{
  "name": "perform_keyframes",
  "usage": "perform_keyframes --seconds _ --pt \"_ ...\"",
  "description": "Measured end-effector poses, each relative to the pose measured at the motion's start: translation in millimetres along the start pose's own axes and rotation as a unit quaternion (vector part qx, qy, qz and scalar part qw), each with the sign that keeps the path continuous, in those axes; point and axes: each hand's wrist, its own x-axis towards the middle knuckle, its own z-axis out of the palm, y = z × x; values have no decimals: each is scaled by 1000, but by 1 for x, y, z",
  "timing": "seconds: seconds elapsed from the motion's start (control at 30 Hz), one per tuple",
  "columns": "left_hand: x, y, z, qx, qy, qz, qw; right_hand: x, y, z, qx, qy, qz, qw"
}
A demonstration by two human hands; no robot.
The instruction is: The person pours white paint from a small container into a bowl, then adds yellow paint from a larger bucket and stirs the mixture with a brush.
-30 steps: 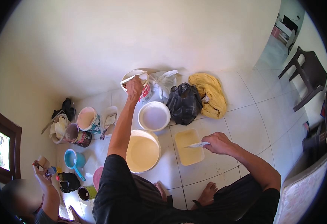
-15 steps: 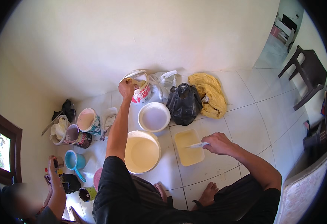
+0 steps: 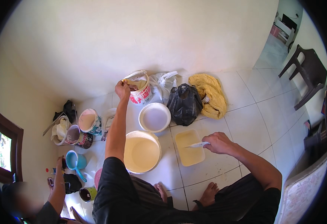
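Note:
My left hand is closed on a flat yellowish tool, held at the mouth of a white bucket with red markings; its kind is unclear. My right hand grips a slim white-handled tool, its tip reaching over a pale yellow rectangular tub. Whether that tip is a brush or a blade is too small to tell. Between my arms stand a large round tub with cream-coloured contents and a smaller white basin holding something pale greyish.
Beyond the tubs, a black plastic bag and a yellow sack lie near the wall. Several paint buckets and a blue dipper stand at left. A co-worker's arm reaches in at lower left. A dark chair stands right.
My left hand has shifted slightly left and down at the white bucket, tool still held. My right hand stays nearly still. The co-worker's hand has moved toward the blue dipper.

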Motion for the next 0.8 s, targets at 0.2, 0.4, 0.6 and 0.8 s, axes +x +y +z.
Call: perform_keyframes --seconds 0.2,0.4,0.6,0.8 --pt "9 -3 -15 -23 -6 27 999 2 -6 -5 2 1 -10 1000" --pt "3 -2 -9 -47 -23 11 999 -2 -2 -6 4 1 0 1000" --pt "19 -8 -30 -56 17 47 997 4 -5 -3 7 12 -21 1000" --pt "-4 8 -17 -50 55 38 996 -3 1 -3 5 2 -8 1000"
